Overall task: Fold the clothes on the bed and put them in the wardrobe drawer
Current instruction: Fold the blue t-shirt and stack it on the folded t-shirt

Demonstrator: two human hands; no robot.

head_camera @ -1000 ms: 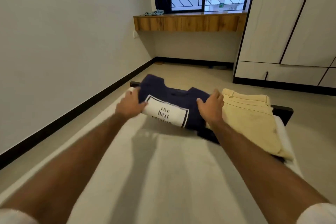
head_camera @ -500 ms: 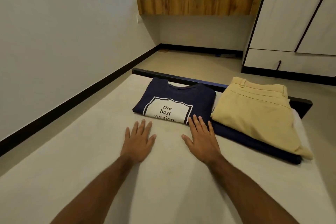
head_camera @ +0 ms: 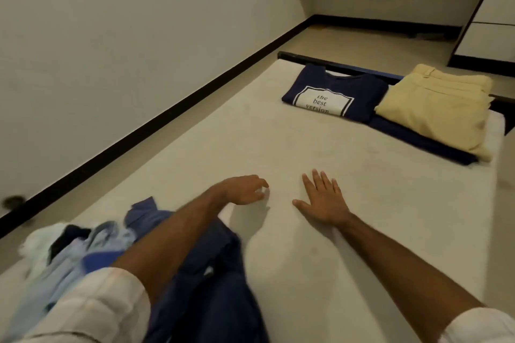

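On the bed (head_camera: pixel 278 153), folded shirt (head_camera: pixel 334 95) reads "the best version" — both hands empty, left hand (head_camera: pixel 245 189) loosely curled, right hand (head_camera: pixel 324 200) flat.

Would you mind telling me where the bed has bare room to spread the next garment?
The bare mattress between the hands and the folded T-shirt is free. The near left corner is crowded with the unfolded pile; the far right holds the trousers.

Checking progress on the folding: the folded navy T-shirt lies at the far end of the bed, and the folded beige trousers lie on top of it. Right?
Not quite. In the head view the folded beige trousers lie beside the folded navy T-shirt, to its right, on another dark garment, not on top of it. Both do lie at the far end of the bed.
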